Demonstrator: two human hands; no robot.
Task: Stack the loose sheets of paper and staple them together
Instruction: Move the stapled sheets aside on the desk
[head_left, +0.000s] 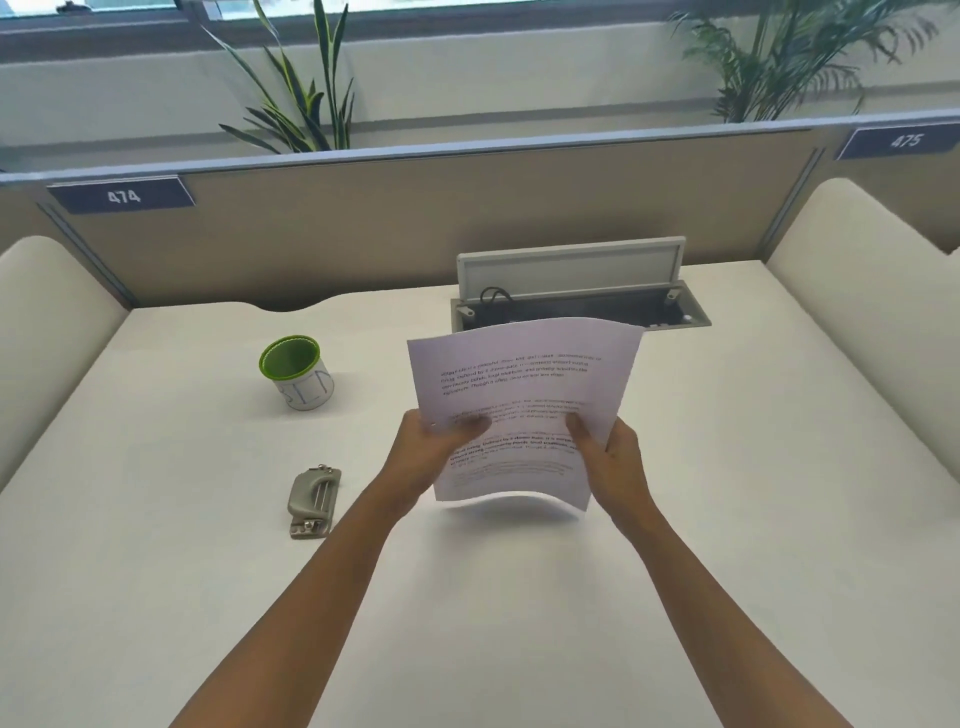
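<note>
Printed white paper sheets (524, 410): held upright above cream surface (519, 597), left hand (431, 452) and right hand (618, 467) gripping side edges. Advice: tap bottom edge square. Grey metal stapler (313, 500): left, untouched.

Left hand (436, 447) and right hand (615, 457) gripping printed sheets (524, 395) by their side edges, thumbs on top, stapler (313, 501) left of the fingers

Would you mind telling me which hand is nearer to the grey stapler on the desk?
Left. The left hand grips the paper stack's edge just right of the stapler; the right hand holds the far edge.
</note>
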